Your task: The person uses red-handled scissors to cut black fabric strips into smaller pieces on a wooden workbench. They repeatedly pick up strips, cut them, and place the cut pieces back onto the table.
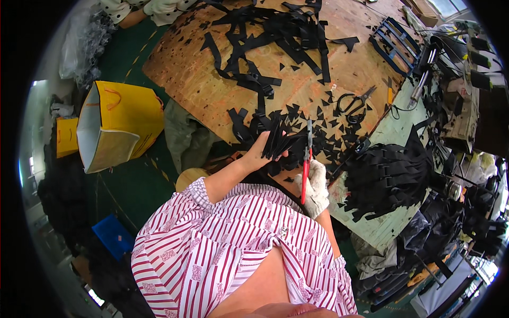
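My bare left hand [255,155] is closed round a bundle of black webbing strips [278,139], whose ends fan out toward the right. In a white knitted glove, my right hand [317,192] grips red-handled scissors [305,177]. Their metal blades point away from me, just right of the bundle; whether they touch it I cannot tell. Small black triangular offcuts [330,132] lie scattered on the wooden table [185,69] beyond both hands. A tangle of long black webbing [275,32] spreads over the table's far part.
Black-handled scissors [356,106] lie right of the offcuts. A heap of cut black strips [389,177] rests on the pale-green surface at right. A blue metal rack [395,46] stands far right. Left of the table is a yellow bag [132,114]. Another person's dotted sleeve [164,9] shows at far left.
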A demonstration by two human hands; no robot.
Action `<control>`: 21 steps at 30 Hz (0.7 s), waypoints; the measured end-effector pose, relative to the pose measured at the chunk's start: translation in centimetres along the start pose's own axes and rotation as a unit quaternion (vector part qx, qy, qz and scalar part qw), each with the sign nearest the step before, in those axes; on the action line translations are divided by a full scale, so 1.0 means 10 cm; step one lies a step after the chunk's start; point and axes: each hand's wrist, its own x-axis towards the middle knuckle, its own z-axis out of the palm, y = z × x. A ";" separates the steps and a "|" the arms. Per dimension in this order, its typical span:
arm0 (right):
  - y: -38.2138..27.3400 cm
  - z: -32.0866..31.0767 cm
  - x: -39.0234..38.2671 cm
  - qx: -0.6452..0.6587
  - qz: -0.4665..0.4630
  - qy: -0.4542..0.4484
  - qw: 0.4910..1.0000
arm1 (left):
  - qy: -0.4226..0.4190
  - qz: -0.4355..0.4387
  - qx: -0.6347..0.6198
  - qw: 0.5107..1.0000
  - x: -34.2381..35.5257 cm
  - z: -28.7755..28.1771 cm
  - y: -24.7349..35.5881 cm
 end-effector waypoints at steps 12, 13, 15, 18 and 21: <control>-0.24 0.04 0.10 0.177 0.150 0.112 0.966 | 0.024 -0.093 -0.078 0.992 -0.06 -0.07 0.00; -0.13 -0.03 0.13 0.152 0.156 0.109 0.970 | 0.042 -0.085 -0.107 0.990 -0.12 -0.09 -0.08; -0.09 -0.09 0.22 0.131 0.094 0.085 0.983 | 0.003 -0.093 0.056 0.994 -0.03 -0.12 0.15; -0.05 -0.07 0.17 0.182 0.075 0.118 0.973 | 0.101 -0.089 -0.011 0.991 -0.04 -0.18 0.28; -0.10 -0.05 0.11 0.209 0.073 0.092 0.971 | 0.248 -0.110 -0.096 0.958 -0.03 -0.19 0.68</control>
